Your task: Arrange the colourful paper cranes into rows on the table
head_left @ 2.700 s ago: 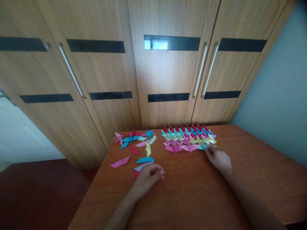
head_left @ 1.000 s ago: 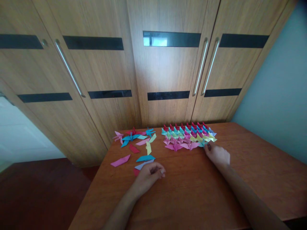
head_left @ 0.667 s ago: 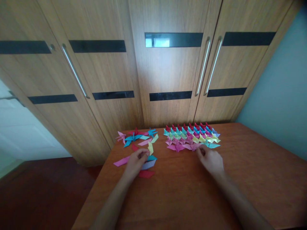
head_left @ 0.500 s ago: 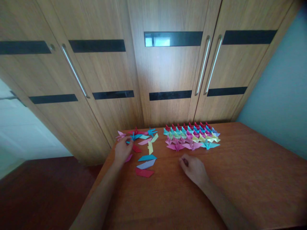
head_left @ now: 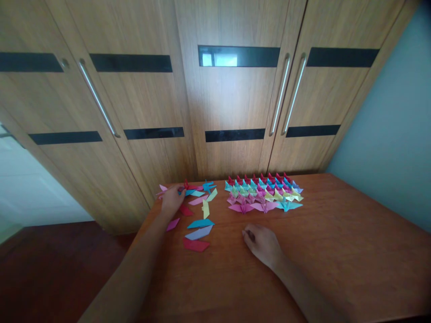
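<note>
My left hand (head_left: 172, 200) reaches into the loose papers at the table's far left, its fingers pinched at a blue paper crane (head_left: 181, 192) that they mostly hide. Around it lie a red crane (head_left: 186, 184), a pink crane (head_left: 162, 188) and another blue crane (head_left: 208, 186). Folded paper strips lie nearer me: a yellow one (head_left: 205, 209), a blue one (head_left: 201, 223), a lavender one (head_left: 199, 232) and a red one (head_left: 196, 244). My right hand (head_left: 263, 244) rests on the table with curled fingers; nothing shows in it. Just beyond it stand rows of coloured paper cranes (head_left: 264, 206).
The brown wooden table (head_left: 336, 251) has its far edge close to a wooden wardrobe (head_left: 232, 98) with metal handles (head_left: 280, 96). A pale blue wall (head_left: 380, 143) is at the right. Dark red floor (head_left: 67, 264) shows beyond the table's left edge.
The view has shifted slightly, moving the scene left. My left fingers now cover more of the blue crane. My right hand stays curled on the table.
</note>
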